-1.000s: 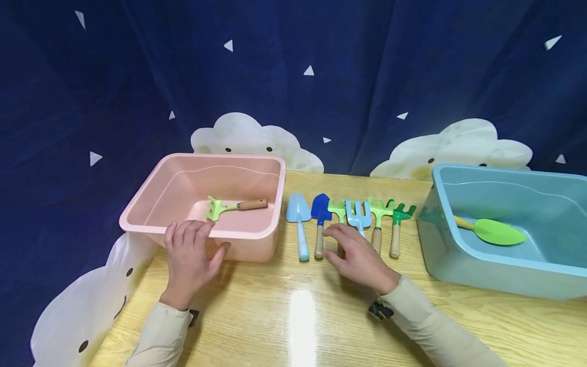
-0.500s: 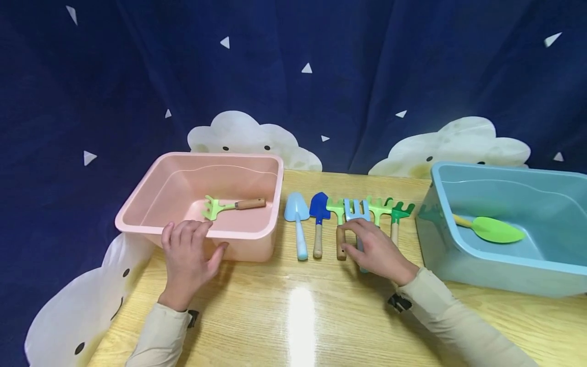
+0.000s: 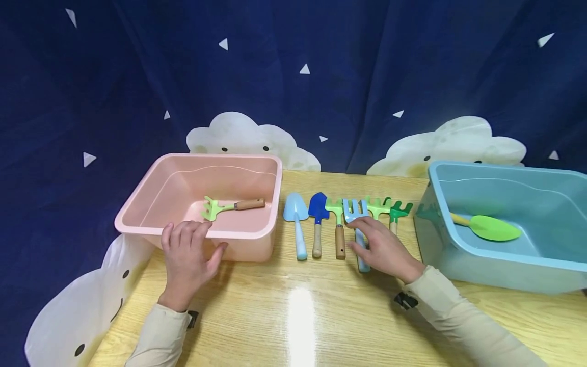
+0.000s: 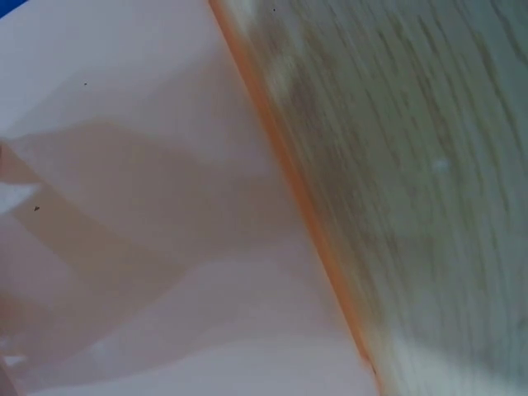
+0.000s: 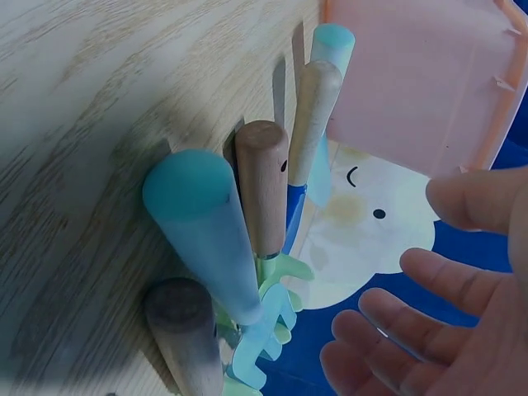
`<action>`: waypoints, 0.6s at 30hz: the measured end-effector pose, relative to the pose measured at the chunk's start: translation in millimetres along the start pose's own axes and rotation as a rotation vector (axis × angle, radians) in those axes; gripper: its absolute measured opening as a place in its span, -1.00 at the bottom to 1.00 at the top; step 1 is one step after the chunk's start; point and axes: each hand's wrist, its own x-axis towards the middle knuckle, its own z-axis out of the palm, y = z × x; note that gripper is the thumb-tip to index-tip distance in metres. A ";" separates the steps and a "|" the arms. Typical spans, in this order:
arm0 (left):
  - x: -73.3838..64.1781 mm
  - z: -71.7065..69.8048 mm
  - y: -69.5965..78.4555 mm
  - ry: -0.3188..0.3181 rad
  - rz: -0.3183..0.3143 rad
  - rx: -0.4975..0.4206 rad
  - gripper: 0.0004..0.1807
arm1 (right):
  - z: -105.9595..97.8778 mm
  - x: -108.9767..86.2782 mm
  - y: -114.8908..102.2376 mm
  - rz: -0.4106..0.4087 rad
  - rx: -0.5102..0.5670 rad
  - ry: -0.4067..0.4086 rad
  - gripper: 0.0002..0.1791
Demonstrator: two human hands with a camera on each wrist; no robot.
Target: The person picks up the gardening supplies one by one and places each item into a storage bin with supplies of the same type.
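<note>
Pink bin point(image 3: 249, 250), left of centre, contains a green rake point(image 3: 240, 205); the left hand point(image 3: 188, 257) grips the bin's near rim, thumb outside. Blue fork point(image 3: 355, 217), right of centre, lies partly covered by the right hand point(image 3: 382, 248), fingers wide, holding nothing. Blue bin point(image 3: 495, 272), right edge.

The navy curtain point(image 3: 293, 25) bears white triangles point(image 3: 304, 69) and black-eyed white clouds point(image 3: 247, 133). The yellowish table point(image 3: 252, 306) shows wood grain. The hand rake point(image 3: 229, 207) in the pink tub point(image 3: 247, 250) is lime green with a brown handle, the trowel point(image 3: 494, 228) in the blue tub point(image 3: 495, 272) lime with a yellow handle. The fork point(image 3: 355, 216) is light blue, the spade point(image 3: 318, 206) deep blue with a tan handle.
</note>
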 end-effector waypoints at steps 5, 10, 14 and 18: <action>0.3 0.1 0.2 0.000 0.001 0.003 -0.43 | -1.5 -0.8 1.5 -0.014 -0.002 0.013 -0.57; 0.6 0.0 0.7 0.001 0.000 0.000 -0.43 | -2.6 -3.2 5.2 -0.021 -0.017 0.015 -0.56; 0.8 0.4 1.1 -0.004 0.000 -0.001 -0.42 | -6.0 -8.3 11.4 -0.007 -0.035 0.015 -0.57; 1.0 0.4 0.7 0.000 -0.004 -0.009 -0.42 | -11.7 -12.9 19.9 0.011 -0.021 0.023 -0.60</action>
